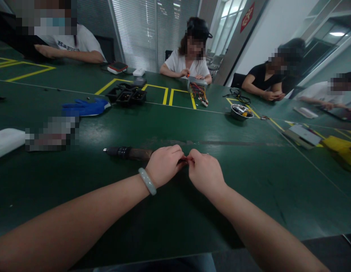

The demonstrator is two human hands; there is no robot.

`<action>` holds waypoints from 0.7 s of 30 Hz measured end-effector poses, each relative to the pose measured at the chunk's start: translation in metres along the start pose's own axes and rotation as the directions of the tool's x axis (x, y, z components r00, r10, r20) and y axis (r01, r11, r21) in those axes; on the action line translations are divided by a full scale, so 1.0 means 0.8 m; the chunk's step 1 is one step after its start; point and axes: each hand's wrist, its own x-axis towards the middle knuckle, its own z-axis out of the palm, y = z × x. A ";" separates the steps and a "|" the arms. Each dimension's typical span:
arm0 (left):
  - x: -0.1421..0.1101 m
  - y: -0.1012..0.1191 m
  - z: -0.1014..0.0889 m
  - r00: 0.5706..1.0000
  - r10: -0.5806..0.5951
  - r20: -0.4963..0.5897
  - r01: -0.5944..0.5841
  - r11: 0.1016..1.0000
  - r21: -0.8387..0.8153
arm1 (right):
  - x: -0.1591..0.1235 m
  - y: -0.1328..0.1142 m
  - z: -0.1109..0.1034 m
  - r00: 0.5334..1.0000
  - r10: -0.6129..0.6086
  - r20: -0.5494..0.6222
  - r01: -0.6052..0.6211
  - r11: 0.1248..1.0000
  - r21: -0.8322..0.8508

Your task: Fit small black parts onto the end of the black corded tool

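My left hand (165,163), with a pale green bangle (147,181) at its wrist, is closed in front of me. Its fingertips meet those of my right hand (206,172), which is closed too. Whatever the two hands pinch between them is too small and too covered by the fingers to name. Just behind and left of my left hand lies a dark tool, like an electric screwdriver (126,152), its silver tip pointing left. My left hand hides its right end.
On the green table (175,226) are a blue glove (86,107), a black compartment tray (127,94) and a metal bowl (241,112) of small parts. Across it, a person handles a grey box (196,84) with coloured wires. Other people sit left and right. A yellow object (341,151) lies far right.
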 end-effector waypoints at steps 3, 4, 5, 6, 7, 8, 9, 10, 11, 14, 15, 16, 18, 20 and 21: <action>0.000 -0.001 0.001 1.000 0.003 -0.019 -0.003 1.000 -0.016 | 0.006 0.010 0.003 0.999 0.039 0.038 -0.042 0.996 0.076; 0.001 -0.001 0.002 1.000 0.004 -0.026 -0.005 1.000 -0.020 | 0.010 0.016 0.005 0.996 0.061 0.065 -0.069 0.989 0.134; 0.001 -0.001 0.002 1.000 0.005 -0.031 -0.006 1.000 -0.023 | 0.013 0.022 0.006 0.991 0.079 0.106 -0.099 0.974 0.202; 0.002 -0.001 0.001 0.999 0.004 -0.033 -0.004 1.000 -0.025 | 0.016 0.029 0.007 0.984 0.090 0.152 -0.130 0.954 0.271; 0.002 -0.001 0.001 0.999 0.000 -0.033 -0.001 1.000 -0.027 | 0.018 0.034 0.007 0.976 0.090 0.200 -0.154 0.931 0.332; 0.002 -0.001 0.000 1.000 -0.006 -0.029 0.005 1.000 -0.029 | 0.020 0.039 0.007 0.967 0.082 0.240 -0.171 0.909 0.380; 0.003 -0.001 -0.001 1.000 -0.012 -0.024 0.012 0.999 -0.031 | 0.022 0.043 0.007 0.961 0.068 0.269 -0.179 0.893 0.413; 0.003 -0.001 -0.002 1.000 -0.019 -0.020 0.018 0.999 -0.034 | 0.023 0.045 0.006 0.956 0.052 0.287 -0.177 0.885 0.430; 0.003 -0.001 -0.002 1.000 -0.022 -0.015 0.021 0.999 -0.037 | 0.023 0.046 0.005 0.954 0.038 0.298 -0.172 0.883 0.436; 0.002 -0.001 -0.003 1.000 -0.016 -0.003 0.016 0.999 -0.047 | 0.024 0.047 0.001 0.949 0.028 0.315 -0.165 0.893 0.418; 0.002 -0.002 -0.003 1.000 -0.014 -0.001 0.014 0.999 -0.050 | 0.024 0.046 -0.001 0.950 0.024 0.310 -0.155 0.901 0.404; 0.002 -0.002 -0.003 1.000 -0.013 -0.001 0.013 0.999 -0.053 | 0.024 0.046 -0.002 0.954 0.015 0.300 -0.137 0.911 0.388; 0.002 -0.003 -0.002 1.000 -0.011 -0.002 0.011 0.998 -0.059 | 0.025 0.045 -0.004 0.962 -0.012 0.273 -0.089 0.931 0.354; 0.002 -0.003 -0.001 1.000 -0.008 -0.005 0.008 0.998 -0.063 | 0.026 0.045 -0.005 0.967 -0.027 0.251 -0.058 0.944 0.323; 0.002 -0.003 0.000 1.000 -0.007 -0.008 0.007 0.998 -0.064 | 0.026 0.046 -0.005 0.970 -0.028 0.242 -0.052 0.947 0.316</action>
